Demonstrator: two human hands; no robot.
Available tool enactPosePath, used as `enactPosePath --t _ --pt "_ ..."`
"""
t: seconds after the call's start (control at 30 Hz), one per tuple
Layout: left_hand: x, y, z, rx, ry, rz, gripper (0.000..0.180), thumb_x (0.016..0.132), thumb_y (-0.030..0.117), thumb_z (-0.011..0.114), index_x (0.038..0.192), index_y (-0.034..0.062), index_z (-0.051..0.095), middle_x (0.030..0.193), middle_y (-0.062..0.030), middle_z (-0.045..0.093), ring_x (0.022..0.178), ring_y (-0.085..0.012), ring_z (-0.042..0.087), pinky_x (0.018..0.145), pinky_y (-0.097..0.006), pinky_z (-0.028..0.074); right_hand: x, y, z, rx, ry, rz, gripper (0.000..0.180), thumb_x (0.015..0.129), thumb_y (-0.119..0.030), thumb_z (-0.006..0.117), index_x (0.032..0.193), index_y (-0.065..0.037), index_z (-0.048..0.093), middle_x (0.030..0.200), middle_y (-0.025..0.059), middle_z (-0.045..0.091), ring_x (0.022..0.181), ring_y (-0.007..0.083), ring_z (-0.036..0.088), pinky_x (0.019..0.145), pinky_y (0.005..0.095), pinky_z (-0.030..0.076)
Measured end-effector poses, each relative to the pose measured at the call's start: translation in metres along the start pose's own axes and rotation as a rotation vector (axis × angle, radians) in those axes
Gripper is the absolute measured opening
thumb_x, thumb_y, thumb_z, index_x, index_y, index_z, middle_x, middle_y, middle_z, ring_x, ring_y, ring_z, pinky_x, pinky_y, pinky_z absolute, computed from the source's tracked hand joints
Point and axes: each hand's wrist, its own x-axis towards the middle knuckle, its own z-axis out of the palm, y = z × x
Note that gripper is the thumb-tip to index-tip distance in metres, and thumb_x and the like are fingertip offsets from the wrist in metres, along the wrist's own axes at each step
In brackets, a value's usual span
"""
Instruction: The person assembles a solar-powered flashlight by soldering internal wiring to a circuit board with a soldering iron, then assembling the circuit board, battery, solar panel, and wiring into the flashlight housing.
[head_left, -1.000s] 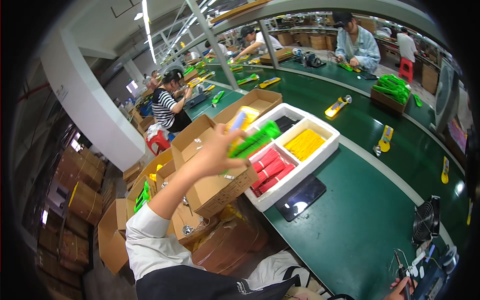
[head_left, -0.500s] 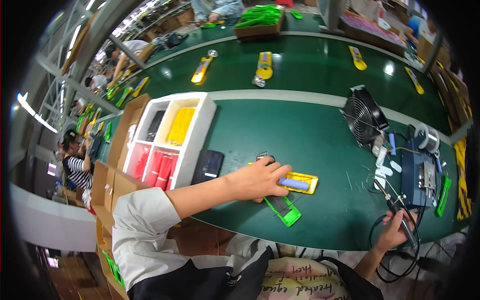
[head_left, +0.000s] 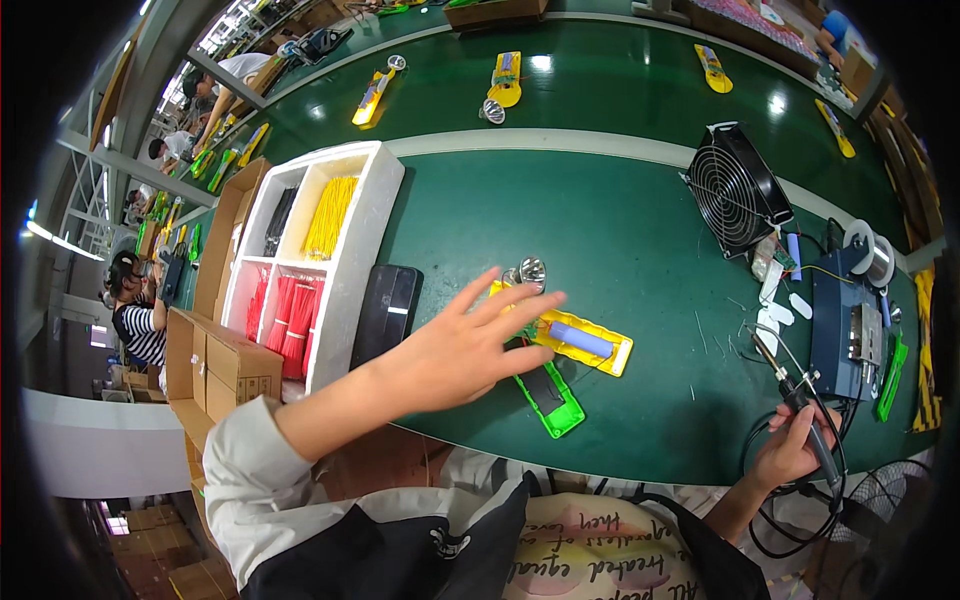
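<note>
My left hand (head_left: 450, 355) hovers with its fingers spread over the left end of a yellow torch housing (head_left: 620, 362). Inside that housing lies a purple cylindrical battery (head_left: 582, 340). A shiny round reflector (head_left: 533, 272) shows beyond my fingertips, and the part between is hidden by my hand. Just nearer to me is a green housing (head_left: 566, 418) with a dark strip inside, its upper end partly covered by my thumb. At the right edge of the table my right hand (head_left: 785, 455) is closed around the handle of a soldering iron (head_left: 797, 398), its tip pointing up and left.
A white foam box (head_left: 375, 215) at left holds bundles of black, yellow and red wires. Beside it lies a black case (head_left: 388, 312). A black fan (head_left: 735, 195), solder spool (head_left: 870, 255) and blue soldering station (head_left: 838, 330) stand at right. Yellow housings (head_left: 507, 80) lie on the green belt beyond.
My left hand has come off the yellow housing and spread its fingers, shifting left. The housing now lies more slanted. The view has tilted a little; my right hand keeps the soldering iron.
</note>
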Motion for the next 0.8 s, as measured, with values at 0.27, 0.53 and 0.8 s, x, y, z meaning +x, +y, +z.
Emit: enactPosePath --t 0.27,0.53,0.8 --pt "-0.042 0.063 0.042 -0.682 0.482 -0.944 0.026 0.083 0.010 0.064 0.103 -0.0005 0.053 0.099 -0.0148 0.055 0.084 -0.0296 0.056 0.075 -0.037 0.048 0.003 0.005 -0.002 0.028 -0.023 0.025 0.015 0.090 -0.009 0.051 0.096 0.004 0.049 0.067 0.0138 0.058 0.048 0.0114 0.047 0.048 0.0210 0.040" --pt "0.076 0.098 0.046 -0.079 0.183 -0.868 0.055 0.080 0.052 0.063 0.113 0.0078 0.059 0.074 -0.0083 0.058 0.068 -0.0215 0.058 0.056 -0.033 0.047 -0.002 0.003 0.006 0.019 -0.029 0.061 0.015 0.090 -0.009 0.052 0.096 0.004 0.049 0.067 0.0131 0.057 0.048 0.0110 0.048 0.048 0.0205 0.039" --pt "0.063 0.111 0.060 0.015 0.075 -0.830 0.058 0.077 0.055 0.063 0.116 0.0129 0.053 0.071 -0.0081 0.054 0.064 -0.0210 0.057 0.052 -0.032 0.046 -0.002 -0.007 -0.004 0.032 0.028 -0.020 0.013 0.091 -0.007 0.052 0.097 0.004 0.048 0.069 0.0149 0.058 0.048 0.0111 0.048 0.048 0.0207 0.041"
